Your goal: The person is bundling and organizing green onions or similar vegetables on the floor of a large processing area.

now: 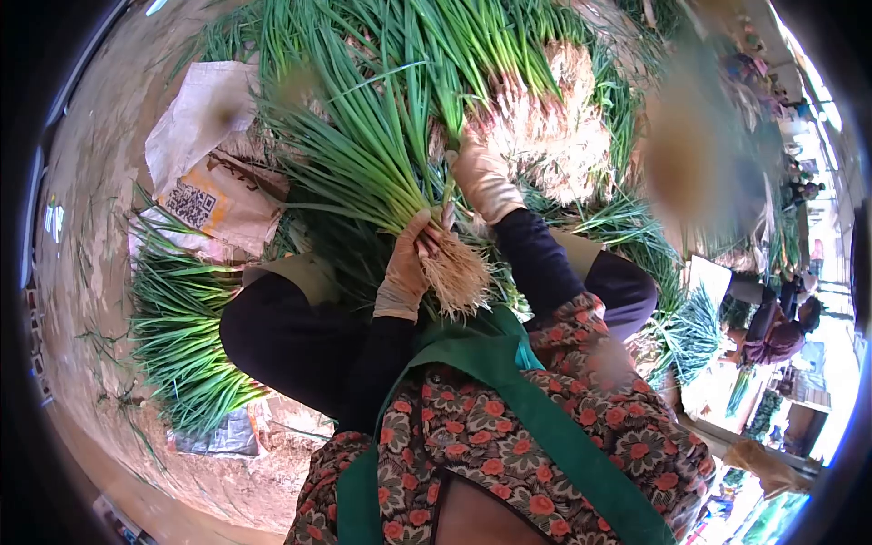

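Note:
Green onions with pale, stringy roots [459, 272] are bunched in my left hand [406, 268], which wears a light glove and is wrapped round them just above the roots. Their long green leaves fan out to the upper left. My right hand [483, 174], gloved too, is closed at the lower edge of a large pile of green onions [509, 68], beside its root mass [563, 136]. The fingers of that hand are partly hidden, and I cannot make out what they hold.
Another stack of green onions [195, 336] lies on the ground at the left. Printed paper sacks [222, 202] are above it. More onions [686, 336] lie at the right, where a person [777, 336] sits farther off. My crossed legs are below my hands.

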